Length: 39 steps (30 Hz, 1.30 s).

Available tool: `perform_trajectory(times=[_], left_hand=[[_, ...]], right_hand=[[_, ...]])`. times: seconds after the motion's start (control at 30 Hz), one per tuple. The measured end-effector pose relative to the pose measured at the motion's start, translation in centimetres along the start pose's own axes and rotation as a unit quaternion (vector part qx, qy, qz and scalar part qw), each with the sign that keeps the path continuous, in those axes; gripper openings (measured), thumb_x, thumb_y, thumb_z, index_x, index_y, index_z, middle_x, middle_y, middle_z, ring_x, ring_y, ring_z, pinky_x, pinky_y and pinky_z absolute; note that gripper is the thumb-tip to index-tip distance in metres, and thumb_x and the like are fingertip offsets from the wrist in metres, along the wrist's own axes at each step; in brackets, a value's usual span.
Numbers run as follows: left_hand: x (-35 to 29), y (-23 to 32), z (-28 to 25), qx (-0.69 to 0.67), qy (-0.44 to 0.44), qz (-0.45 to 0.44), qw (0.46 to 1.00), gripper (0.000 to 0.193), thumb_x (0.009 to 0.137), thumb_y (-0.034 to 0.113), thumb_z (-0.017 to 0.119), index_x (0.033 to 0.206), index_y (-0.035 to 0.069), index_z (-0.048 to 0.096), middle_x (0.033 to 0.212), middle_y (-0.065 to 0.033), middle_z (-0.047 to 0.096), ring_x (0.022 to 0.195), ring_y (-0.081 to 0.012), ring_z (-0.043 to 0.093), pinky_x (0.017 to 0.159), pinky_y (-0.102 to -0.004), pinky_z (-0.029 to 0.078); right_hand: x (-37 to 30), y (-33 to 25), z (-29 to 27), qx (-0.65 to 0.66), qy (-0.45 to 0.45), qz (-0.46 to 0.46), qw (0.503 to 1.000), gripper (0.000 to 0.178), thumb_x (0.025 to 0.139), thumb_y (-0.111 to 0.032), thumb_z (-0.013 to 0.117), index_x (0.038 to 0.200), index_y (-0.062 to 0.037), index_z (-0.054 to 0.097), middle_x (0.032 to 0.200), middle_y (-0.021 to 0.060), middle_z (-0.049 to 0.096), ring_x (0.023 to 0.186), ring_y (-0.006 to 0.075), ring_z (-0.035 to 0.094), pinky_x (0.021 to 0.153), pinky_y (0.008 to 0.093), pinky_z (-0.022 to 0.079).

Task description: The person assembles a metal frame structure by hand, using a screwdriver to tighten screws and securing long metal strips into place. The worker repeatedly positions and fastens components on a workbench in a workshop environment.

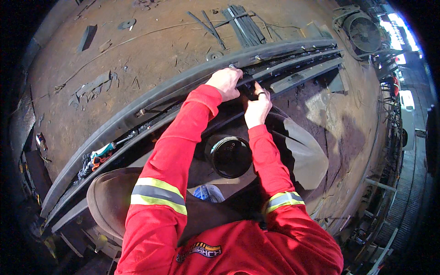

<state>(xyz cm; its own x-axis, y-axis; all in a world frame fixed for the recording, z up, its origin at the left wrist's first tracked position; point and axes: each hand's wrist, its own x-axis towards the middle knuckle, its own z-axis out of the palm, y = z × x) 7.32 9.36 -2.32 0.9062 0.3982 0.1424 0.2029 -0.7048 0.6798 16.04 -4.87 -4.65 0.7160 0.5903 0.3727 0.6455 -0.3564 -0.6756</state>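
A long curved dark metal frame [151, 103] with parallel rails and several bolts [257, 58] along it lies before me. My left hand [224, 82] is closed at the frame's middle, its curled fingers beside a bolt on the outer rail. Close by, my right hand [258, 109], with a ring on one finger, reaches between the rails with its index finger and thumb around a dark part. What either hand pinches is hidden or too dark to make out. Below them, a round black container [231, 158] stands between my legs.
A teal, orange and black object [101, 156] rests in the frame's left part, next to a metal rod. Dark metal strips [245, 27] lie on the brown surface at the back. A large round fan [362, 33] stands at far right. Something blue and white [208, 193] sits below the container.
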Motion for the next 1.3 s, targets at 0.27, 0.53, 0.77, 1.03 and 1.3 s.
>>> perform_trajectory(times=[0.27,0.53,0.77,1.03,1.3], left_hand=[[0.0,-0.3,0.3,0.004,-0.002,0.0,1.0,0.032,0.061,0.013,0.066,0.09,0.0,0.061,0.09,-0.0214,0.063,0.091,-0.0383,0.06,0.08,-0.043,0.05],[0.1,-0.2,0.0,-0.003,-0.006,-0.02,1.0,0.038,0.059,0.014,0.066,0.094,0.0,0.062,0.092,-0.0221,0.063,0.091,-0.0387,0.06,0.08,-0.0427,0.049],[0.1,0.1,-0.2,-0.009,-0.004,-0.015,1.0,0.036,0.059,0.013,0.065,0.093,-0.001,0.061,0.09,-0.0218,0.062,0.09,-0.0393,0.06,0.079,-0.0435,0.049],[0.1,0.1,0.0,-0.014,-0.016,-0.019,1.0,0.032,0.059,0.013,0.066,0.088,0.0,0.06,0.09,-0.0204,0.062,0.089,-0.0391,0.06,0.077,-0.044,0.049],[0.2,-0.1,-0.2,-0.007,0.0,0.0,1.0,0.034,0.059,0.013,0.066,0.089,0.0,0.06,0.09,-0.0208,0.062,0.088,-0.0393,0.06,0.077,-0.0437,0.049]], right_hand=[[1.4,0.4,-0.9,0.015,-0.104,-0.083,0.991,0.024,0.08,-0.013,0.069,0.066,0.0032,0.059,0.065,0.0192,0.061,0.068,0.0355,0.059,0.076,0.0381,0.048],[1.7,-0.5,-1.4,-0.085,-0.213,-0.062,0.971,0.05,0.074,-0.012,0.073,0.115,0.0082,0.055,0.11,0.0254,0.06,0.097,0.0414,0.056,0.092,0.0412,0.045],[0.2,-0.8,-0.7,0.089,-0.09,0.127,0.984,0.041,0.073,-0.002,0.074,0.107,0.0068,0.052,0.103,0.0269,0.061,0.096,0.0374,0.062,0.086,0.0368,0.048],[2.8,1.2,-1.8,0.069,-0.235,0.03,0.969,0.014,0.084,-0.008,0.062,0.076,0.0031,0.062,0.056,0.0138,0.056,0.048,0.0213,0.052,0.051,0.0326,0.043],[1.0,0.1,-1.1,0.032,-0.134,-0.026,0.99,0.044,0.073,-0.006,0.075,0.112,0.0027,0.057,0.096,0.0232,0.062,0.091,0.0362,0.061,0.084,0.0402,0.047]])
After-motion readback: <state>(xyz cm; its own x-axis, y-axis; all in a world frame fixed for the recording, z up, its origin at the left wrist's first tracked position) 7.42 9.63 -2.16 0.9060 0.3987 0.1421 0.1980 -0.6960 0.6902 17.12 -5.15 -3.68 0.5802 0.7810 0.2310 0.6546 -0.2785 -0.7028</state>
